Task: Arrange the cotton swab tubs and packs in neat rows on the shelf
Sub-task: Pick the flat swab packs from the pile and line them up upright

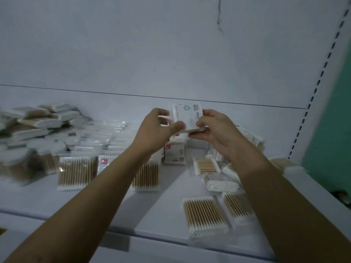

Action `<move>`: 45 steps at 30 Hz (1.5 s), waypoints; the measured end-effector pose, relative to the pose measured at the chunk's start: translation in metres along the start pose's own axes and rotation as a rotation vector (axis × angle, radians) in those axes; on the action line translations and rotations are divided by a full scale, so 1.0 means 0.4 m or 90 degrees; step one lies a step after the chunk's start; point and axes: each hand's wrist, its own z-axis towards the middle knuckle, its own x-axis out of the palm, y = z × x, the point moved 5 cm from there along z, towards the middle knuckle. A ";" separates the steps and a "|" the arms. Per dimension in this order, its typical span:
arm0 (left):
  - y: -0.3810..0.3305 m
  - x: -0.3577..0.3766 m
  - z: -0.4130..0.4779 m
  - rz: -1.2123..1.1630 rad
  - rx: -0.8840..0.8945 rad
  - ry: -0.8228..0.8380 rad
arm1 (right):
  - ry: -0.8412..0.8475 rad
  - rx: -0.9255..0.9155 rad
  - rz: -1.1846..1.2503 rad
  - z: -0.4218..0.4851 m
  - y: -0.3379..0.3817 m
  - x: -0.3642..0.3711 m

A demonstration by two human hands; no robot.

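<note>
while raised above the shelf (163, 190), the pack (187, 115) sits between 2 hands — left (154, 130), right (216, 132) — both pinching it.

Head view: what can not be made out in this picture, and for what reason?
All in the head view.
- Held pack: print too small and blurred; the left hand and right hand cover its lower edge.
- Pile of packs at the left: blurred, cut by the frame edge.
- Front right pack: partly behind the right forearm.

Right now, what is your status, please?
Left grip and right grip hold one pack above shelf. Loose packs crowd shelf below.
</note>
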 end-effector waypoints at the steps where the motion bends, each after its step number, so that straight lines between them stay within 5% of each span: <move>1: 0.001 0.000 0.005 -0.008 0.002 0.011 | 0.010 -0.013 -0.101 0.002 -0.002 0.003; 15: 0.020 0.094 0.092 0.686 0.146 0.322 | 0.100 -0.124 -1.009 -0.002 -0.040 -0.017; 22: 0.022 0.131 0.108 0.830 0.273 0.341 | 0.163 -0.125 -1.051 -0.014 -0.115 -0.021; 27: 0.022 0.135 0.107 0.782 0.299 0.378 | 0.211 -0.089 -0.997 -0.027 -0.146 -0.021; 36: 0.043 0.151 0.120 0.939 0.406 0.340 | 0.104 -0.110 -1.007 -0.020 -0.124 -0.019; 41: 0.052 0.149 0.136 0.936 0.372 0.339 | 0.194 -0.008 -1.025 -0.018 -0.160 -0.024; 45: 0.045 0.108 0.154 0.724 0.248 0.376 | 0.197 -0.004 -1.049 -0.007 -0.159 -0.023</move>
